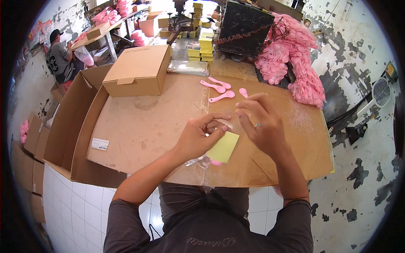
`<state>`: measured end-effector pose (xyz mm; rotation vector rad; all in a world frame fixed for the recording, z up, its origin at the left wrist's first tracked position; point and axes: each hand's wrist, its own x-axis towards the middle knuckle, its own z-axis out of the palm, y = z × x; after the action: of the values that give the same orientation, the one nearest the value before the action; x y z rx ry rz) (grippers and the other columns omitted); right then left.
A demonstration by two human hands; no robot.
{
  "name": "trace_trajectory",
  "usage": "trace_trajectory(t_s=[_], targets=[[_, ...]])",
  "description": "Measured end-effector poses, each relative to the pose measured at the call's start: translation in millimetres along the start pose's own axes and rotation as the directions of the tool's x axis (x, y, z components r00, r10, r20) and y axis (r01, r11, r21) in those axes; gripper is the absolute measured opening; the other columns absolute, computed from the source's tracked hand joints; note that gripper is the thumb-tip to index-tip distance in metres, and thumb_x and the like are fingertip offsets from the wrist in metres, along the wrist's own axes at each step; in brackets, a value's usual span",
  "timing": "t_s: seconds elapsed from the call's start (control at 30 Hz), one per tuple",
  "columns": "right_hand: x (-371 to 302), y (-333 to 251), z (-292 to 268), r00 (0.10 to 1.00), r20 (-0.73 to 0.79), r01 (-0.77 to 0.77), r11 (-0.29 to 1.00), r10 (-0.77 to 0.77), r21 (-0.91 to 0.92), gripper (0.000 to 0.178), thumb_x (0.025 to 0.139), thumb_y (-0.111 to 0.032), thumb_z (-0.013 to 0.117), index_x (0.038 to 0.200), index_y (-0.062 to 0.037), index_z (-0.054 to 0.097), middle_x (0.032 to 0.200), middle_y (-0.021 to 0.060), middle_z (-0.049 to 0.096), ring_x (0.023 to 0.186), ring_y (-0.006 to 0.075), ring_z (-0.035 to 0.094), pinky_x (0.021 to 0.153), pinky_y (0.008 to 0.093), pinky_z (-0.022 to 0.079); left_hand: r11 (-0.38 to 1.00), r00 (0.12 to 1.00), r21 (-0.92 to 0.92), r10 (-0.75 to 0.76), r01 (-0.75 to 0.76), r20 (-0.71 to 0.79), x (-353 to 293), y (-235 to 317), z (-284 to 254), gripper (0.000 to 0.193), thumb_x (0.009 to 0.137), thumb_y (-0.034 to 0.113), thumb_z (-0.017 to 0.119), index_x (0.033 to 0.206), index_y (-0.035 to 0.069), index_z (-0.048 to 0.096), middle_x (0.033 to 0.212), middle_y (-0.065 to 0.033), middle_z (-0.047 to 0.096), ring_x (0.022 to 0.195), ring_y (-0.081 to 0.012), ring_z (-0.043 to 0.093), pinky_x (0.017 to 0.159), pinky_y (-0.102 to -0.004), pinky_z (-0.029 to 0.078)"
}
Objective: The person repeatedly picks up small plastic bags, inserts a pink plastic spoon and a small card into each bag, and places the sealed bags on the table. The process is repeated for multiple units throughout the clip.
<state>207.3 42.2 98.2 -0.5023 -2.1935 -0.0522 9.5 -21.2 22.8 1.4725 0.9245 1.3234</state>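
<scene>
I count two bare hands over one cardboard-topped table (139, 122). Left hand (200, 135) — thumb and bent fingers drawn together, pinching one clear bag (228, 123) at the upper end of one yellow card (223, 148). Right hand (262, 124) sits just beside it, thumb and forefinger parted, the other fingers loosely curled; whether it touches the film I cannot tell. Card lies tilted below the left thumb, near the table's front edge, one pink piece (216, 162) showing under its lower end.

Beyond the hands: four pink spoons (222, 97) — three grouped, the fourth partly behind the right hand. One closed carton (136, 71), back left; one open box (63, 130) along the left side; one white label (100, 143). One black box (244, 31) at the rear, beside pink heaps I cannot count.
</scene>
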Motion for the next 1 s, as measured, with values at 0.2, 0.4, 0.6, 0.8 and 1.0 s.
trace_trajectory(t_s=[0.2,0.4,0.6,0.8,1.0], targets=[[-2.1,-10.3,10.0,0.969,0.134,0.231,0.954,-0.208,-0.192,0.022,0.08,-0.01,0.078,0.1,-0.0058,0.072,0.101,0.0069,0.065,0.1,0.0261,0.064,0.087,0.0401,0.046,0.971,0.985,0.222,0.116,-0.087,-0.125,-8.0,-0.1,7.1,0.039,0.098,0.008,0.069,0.135,-0.001,0.063,0.091,-0.0122,0.079,0.073,-0.0094,0.073,0.067,-0.0267,0.057],[-2.9,-4.2,13.8,0.963,0.237,0.202,0.93,-0.131,-0.307,0.016,0.083,-0.011,0.072,0.096,-0.0055,0.063,0.092,0.0077,0.06,0.089,0.0282,0.061,0.084,0.0414,0.045,0.776,0.969,0.604,0.245,-0.184,-0.02,-8.8,3.3,11.9,0.043,0.093,0.012,0.073,0.134,0.002,0.063,0.09,-0.0151,0.078,0.064,-0.0209,0.074,0.062,-0.033,0.058],[-10.1,30.1,-16.9,0.907,0.292,-0.391,0.865,0.304,0.315,0.009,0.096,-0.007,0.064,0.093,-0.0025,0.057,0.085,0.0091,0.06,0.082,0.0173,0.064,0.07,0.0345,0.047,0.906,0.998,0.423,0.001,0.027,-0.066,-4.8,3.8,3.7,0.038,0.101,0.005,0.066,0.138,-0.001,0.062,0.1,-0.0126,0.08,0.085,-0.0105,0.074,0.073,-0.0266,0.059],[-75.6,127.3,-95.8,0.816,0.543,-0.554,-0.001,-0.2,0.833,0.018,0.103,-0.009,0.06,0.088,-0.0008,0.057,0.069,0.0053,0.059,0.061,0.0132,0.06,0.055,0.0251,0.045,0.992,0.987,-0.001,-0.127,0.127,-0.094,11.6,-6.3,-17.7,0.037,0.103,0.005,0.064,0.139,-0.003,0.059,0.11,-0.0141,0.077,0.098,-0.0103,0.071,0.083,-0.023,0.057],[-152.9,254.0,-126.7,0.81,0.071,-0.547,0.794,0.582,-0.265,0.018,0.094,0.0,0.06,0.11,-0.0012,0.067,0.092,0.0115,0.068,0.091,0.0257,0.067,0.083,0.0354,0.053,0.994,0.989,-0.061,-0.101,0.094,-0.109,18.6,-13.4,-16.5,0.037,0.103,0.003,0.065,0.138,-0.004,0.059,0.111,-0.015,0.077,0.1,-0.0123,0.072,0.088,-0.0249,0.058]])
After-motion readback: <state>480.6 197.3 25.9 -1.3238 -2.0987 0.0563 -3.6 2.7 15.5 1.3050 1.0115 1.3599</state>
